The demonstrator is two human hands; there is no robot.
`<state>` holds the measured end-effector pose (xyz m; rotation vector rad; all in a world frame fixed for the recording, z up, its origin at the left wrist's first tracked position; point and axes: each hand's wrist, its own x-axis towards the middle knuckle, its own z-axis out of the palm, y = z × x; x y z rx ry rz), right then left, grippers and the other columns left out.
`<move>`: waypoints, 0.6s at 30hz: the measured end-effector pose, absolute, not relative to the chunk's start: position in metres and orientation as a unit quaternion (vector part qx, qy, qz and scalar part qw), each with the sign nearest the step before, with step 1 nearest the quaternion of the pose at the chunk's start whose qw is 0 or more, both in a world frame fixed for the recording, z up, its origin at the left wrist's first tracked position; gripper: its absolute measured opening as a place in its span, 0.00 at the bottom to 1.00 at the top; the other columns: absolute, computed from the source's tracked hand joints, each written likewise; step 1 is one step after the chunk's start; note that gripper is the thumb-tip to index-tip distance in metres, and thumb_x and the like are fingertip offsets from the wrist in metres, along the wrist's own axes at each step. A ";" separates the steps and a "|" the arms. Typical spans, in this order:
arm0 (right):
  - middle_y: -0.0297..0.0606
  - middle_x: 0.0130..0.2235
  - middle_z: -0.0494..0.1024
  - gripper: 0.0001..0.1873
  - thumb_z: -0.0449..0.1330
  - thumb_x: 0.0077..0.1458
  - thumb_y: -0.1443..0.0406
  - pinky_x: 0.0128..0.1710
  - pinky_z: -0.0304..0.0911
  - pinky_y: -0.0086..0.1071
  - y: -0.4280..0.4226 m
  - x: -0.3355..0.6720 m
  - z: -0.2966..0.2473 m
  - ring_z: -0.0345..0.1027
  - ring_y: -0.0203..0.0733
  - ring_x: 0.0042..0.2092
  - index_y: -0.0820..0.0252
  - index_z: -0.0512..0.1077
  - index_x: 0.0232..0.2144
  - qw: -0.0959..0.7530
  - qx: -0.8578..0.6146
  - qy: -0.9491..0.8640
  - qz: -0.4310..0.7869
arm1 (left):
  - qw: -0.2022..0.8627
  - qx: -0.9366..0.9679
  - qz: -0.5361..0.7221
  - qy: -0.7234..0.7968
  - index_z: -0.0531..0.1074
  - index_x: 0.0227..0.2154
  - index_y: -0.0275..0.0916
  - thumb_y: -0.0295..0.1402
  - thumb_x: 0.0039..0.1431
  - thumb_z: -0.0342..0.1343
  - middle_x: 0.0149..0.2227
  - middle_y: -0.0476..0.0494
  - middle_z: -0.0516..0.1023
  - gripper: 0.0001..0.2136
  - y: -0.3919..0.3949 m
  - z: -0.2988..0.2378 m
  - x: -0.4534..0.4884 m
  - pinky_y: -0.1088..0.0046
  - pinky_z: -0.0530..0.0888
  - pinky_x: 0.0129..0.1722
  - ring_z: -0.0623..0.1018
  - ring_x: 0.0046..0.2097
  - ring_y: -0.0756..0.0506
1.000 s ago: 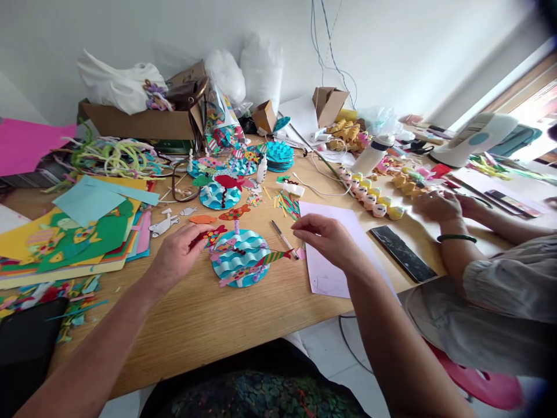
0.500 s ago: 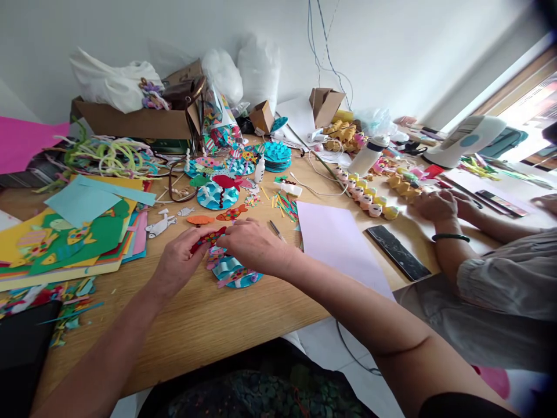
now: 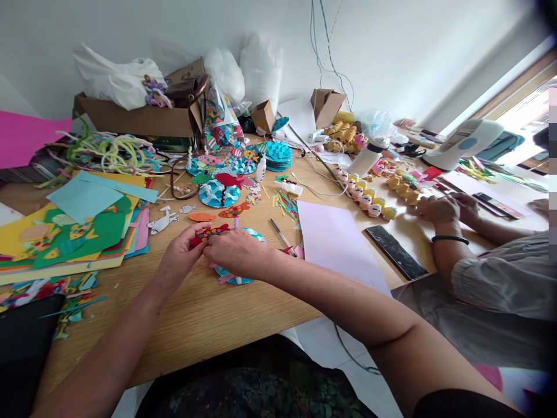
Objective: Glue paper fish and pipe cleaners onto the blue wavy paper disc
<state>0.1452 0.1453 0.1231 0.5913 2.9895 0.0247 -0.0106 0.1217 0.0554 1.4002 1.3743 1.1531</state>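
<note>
My left hand (image 3: 179, 255) pinches a red paper fish with coloured dots (image 3: 209, 233) just above a round blue wave-patterned paper disc (image 3: 255, 235) lying on the wooden table (image 3: 209, 313). My right hand (image 3: 237, 251) reaches across the disc and meets the left hand at the fish, its fingers closed around the fish's lower end. Most of the disc is hidden under my right hand. A pen (image 3: 282, 237) lies just right of the disc.
A lilac sheet (image 3: 337, 244) and a black phone (image 3: 395, 252) lie to the right. Coloured paper sheets (image 3: 73, 232) are stacked at left. More blue discs (image 3: 220, 193), loose paper fish (image 3: 202, 217), boxes and bags crowd the back. Another person's hands (image 3: 441, 208) work at right.
My right hand came from the lilac sheet leftward over the disc and joined my left hand at the red fish. The left hand stayed holding the fish.
</note>
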 end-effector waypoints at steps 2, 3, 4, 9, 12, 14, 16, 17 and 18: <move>0.45 0.36 0.77 0.11 0.60 0.51 0.62 0.29 0.64 0.33 0.146 0.144 0.122 0.73 0.48 0.37 0.65 0.74 0.33 0.057 0.208 0.977 0.006 | 0.451 0.540 0.463 0.540 0.68 0.47 0.37 0.47 0.45 0.59 0.51 0.38 0.72 0.27 0.121 0.056 -0.009 0.59 0.67 0.52 0.71 0.51 0.38; 0.46 0.35 0.77 0.10 0.59 0.51 0.62 0.29 0.64 0.34 0.146 0.144 0.122 0.73 0.48 0.37 0.66 0.74 0.32 0.062 0.215 0.975 0.002 | 0.463 0.535 0.462 0.536 0.68 0.47 0.37 0.48 0.44 0.59 0.50 0.39 0.73 0.28 0.121 0.056 -0.008 0.59 0.67 0.51 0.72 0.50 0.38; 0.47 0.35 0.77 0.11 0.59 0.52 0.62 0.29 0.65 0.34 0.146 0.145 0.122 0.73 0.49 0.37 0.66 0.75 0.32 0.067 0.219 0.973 -0.002 | 0.472 0.532 0.460 0.532 0.69 0.47 0.37 0.48 0.44 0.60 0.48 0.39 0.74 0.28 0.121 0.056 -0.007 0.59 0.67 0.51 0.72 0.50 0.38; 0.48 0.35 0.77 0.11 0.52 0.57 0.67 0.31 0.65 0.34 0.150 0.155 0.130 0.73 0.47 0.38 0.65 0.75 0.34 0.078 0.260 0.963 0.005 | 0.495 0.530 0.438 0.531 0.72 0.44 0.38 0.50 0.40 0.62 0.41 0.42 0.78 0.28 0.120 0.052 -0.005 0.61 0.71 0.47 0.75 0.46 0.37; 0.48 0.36 0.77 0.14 0.49 0.56 0.73 0.32 0.65 0.34 0.155 0.164 0.135 0.73 0.46 0.39 0.64 0.74 0.37 0.088 0.294 0.952 0.016 | 0.490 0.526 0.427 0.549 0.74 0.38 0.39 0.49 0.38 0.62 0.38 0.43 0.79 0.25 0.120 0.048 -0.005 0.62 0.72 0.44 0.76 0.43 0.38; 0.49 0.36 0.77 0.14 0.49 0.56 0.73 0.31 0.65 0.34 0.159 0.170 0.137 0.73 0.48 0.39 0.63 0.74 0.37 0.096 0.310 0.946 0.012 | 0.483 0.535 0.420 0.552 0.74 0.35 0.40 0.49 0.38 0.62 0.37 0.43 0.80 0.22 0.120 0.044 -0.006 0.62 0.73 0.42 0.76 0.41 0.39; 0.50 0.35 0.77 0.14 0.49 0.55 0.73 0.31 0.65 0.34 0.165 0.174 0.138 0.72 0.50 0.39 0.64 0.75 0.37 0.100 0.319 0.943 0.008 | 0.455 0.568 0.393 0.562 0.75 0.33 0.41 0.49 0.41 0.60 0.34 0.44 0.80 0.19 0.121 0.039 -0.008 0.63 0.73 0.40 0.77 0.39 0.40; 0.50 0.35 0.77 0.14 0.50 0.55 0.73 0.31 0.64 0.34 0.167 0.176 0.138 0.72 0.50 0.40 0.65 0.75 0.37 0.102 0.322 0.941 0.006 | 0.433 0.588 0.373 0.573 0.75 0.32 0.41 0.49 0.42 0.59 0.31 0.45 0.80 0.18 0.121 0.036 -0.009 0.64 0.74 0.39 0.77 0.37 0.40; 0.50 0.35 0.77 0.14 0.50 0.54 0.73 0.31 0.64 0.34 0.170 0.178 0.139 0.72 0.50 0.40 0.66 0.75 0.36 0.104 0.324 0.940 0.005 | 0.411 0.605 0.351 0.585 0.75 0.31 0.42 0.48 0.44 0.57 0.28 0.46 0.79 0.16 0.121 0.033 -0.010 0.64 0.74 0.37 0.77 0.35 0.41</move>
